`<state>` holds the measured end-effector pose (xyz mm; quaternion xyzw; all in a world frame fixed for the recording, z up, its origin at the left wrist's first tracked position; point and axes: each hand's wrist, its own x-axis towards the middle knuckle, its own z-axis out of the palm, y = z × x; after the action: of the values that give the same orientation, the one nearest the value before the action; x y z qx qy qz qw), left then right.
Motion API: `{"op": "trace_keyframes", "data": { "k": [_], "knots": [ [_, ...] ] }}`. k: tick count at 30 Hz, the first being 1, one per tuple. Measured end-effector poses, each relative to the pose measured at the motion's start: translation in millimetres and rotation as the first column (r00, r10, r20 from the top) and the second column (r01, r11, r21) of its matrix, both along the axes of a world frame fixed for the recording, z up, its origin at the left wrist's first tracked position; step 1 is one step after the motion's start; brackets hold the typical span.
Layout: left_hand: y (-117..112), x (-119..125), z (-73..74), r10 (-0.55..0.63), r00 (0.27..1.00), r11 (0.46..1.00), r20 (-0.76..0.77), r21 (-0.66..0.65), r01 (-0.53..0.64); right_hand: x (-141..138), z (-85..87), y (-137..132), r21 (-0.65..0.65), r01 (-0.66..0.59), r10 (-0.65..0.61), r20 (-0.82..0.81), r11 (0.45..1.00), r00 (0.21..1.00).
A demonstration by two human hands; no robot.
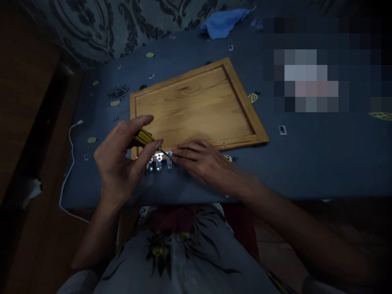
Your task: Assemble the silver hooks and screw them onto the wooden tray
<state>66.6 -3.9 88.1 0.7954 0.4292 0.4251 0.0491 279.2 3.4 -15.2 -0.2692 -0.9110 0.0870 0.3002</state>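
My left hand [121,153] is closed around a screwdriver [143,138] with a yellow and black handle. Its thin shaft slants down to the right, and the tip is at a shiny metal hook rack [159,157] on the near edge of a framed wooden board [190,108]. Several hooks of the rack point towards me, past the board's edge. My right hand [199,161] has its fingers pressed together at the rack's right end, close to the screwdriver tip. What lies under those fingertips is hidden, as is the right thumb.
Small dark metal pieces [121,91] lie in a heap left of the board. A blue cloth [225,22] is at the back of the patterned blue table cover [309,167]. A white cable [72,157] runs along the left edge. The upper right is pixelated.
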Motion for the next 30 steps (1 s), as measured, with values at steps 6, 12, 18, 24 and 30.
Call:
{"op": "trace_keyframes", "data": {
  "k": [6, 12, 18, 24, 30],
  "knots": [
    [3, -2, -0.4, -0.007, 1.000, 0.999, 0.003, -0.044, 0.007, 0, -3.7, 1, -0.004, 0.000, 0.000, -0.001, 1.000, 1.000],
    [1, 0, 0.2, -0.048, 0.999, 0.996, 0.006, -0.069, 0.048, 0, -3.8, 0, 0.030, 0.004, -0.003, -0.020, 1.000, 1.000],
    [-1, 0, -3.1, -0.055, 0.998, 0.993, 0.004, -0.102, 0.055, 0, 2.2, -2, 0.010, 0.006, -0.006, 0.007, 1.000, 1.000],
    [0, 6, -9.1, -0.071, 0.996, 0.993, 0.046, -0.093, 0.075, 1, 2.1, -2, 0.035, 0.011, -0.012, 0.030, 0.999, 0.999],
    [4, 4, -10.4, -0.062, 0.996, 0.997, 0.062, -0.047, 0.065, 0, 2.7, -2, 0.052, 0.027, -0.029, 0.049, 0.998, 0.998]
  ]
}}
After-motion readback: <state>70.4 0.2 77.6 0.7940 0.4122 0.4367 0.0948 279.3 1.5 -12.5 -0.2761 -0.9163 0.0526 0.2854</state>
